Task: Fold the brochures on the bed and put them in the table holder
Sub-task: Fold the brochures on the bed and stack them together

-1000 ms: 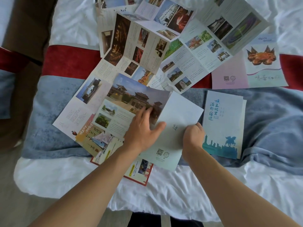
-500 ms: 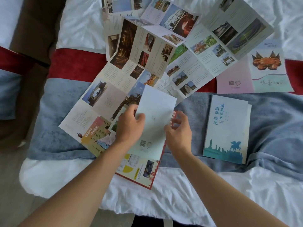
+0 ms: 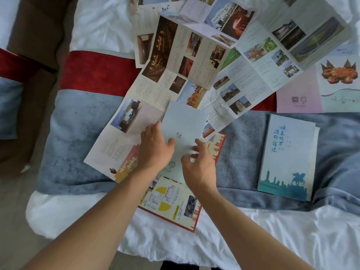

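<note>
Pale brochure (image 3: 183, 129): smooth paper, folded to a narrow upright rectangle, plain light face with a small mark of script; lies on top of the spread sheets near the foot of the bed.
Left hand (image 3: 154, 148): grips the pale brochure at its left edge, thumb on the face, fingers curled behind.
Right hand (image 3: 198, 168): fingers loosely spread and bent over the brochure's lower right corner; fingertips at the paper, whether they pinch it I cannot tell.
Unfolded brochures (image 3: 175, 61): several long creased sheets, glossy photo panels and text blocks, fanned and overlapping across the upper bed.
Red-bordered leaflet (image 3: 175, 205): flat, yellow and white panels, partly under the pale brochure and the wrists.
Blue folded brochure (image 3: 288, 158): closed, matte cover with blue characters and a teal skyline, well apart to the right.
Pink and teal leaflet (image 3: 319, 94): open, crab picture, tucked under the fanned sheets.
Bed (image 3: 282, 240): rumpled white sheet, with a soft blue-grey and red runner (image 3: 81, 121) across it.
Holder: not in view.
</note>
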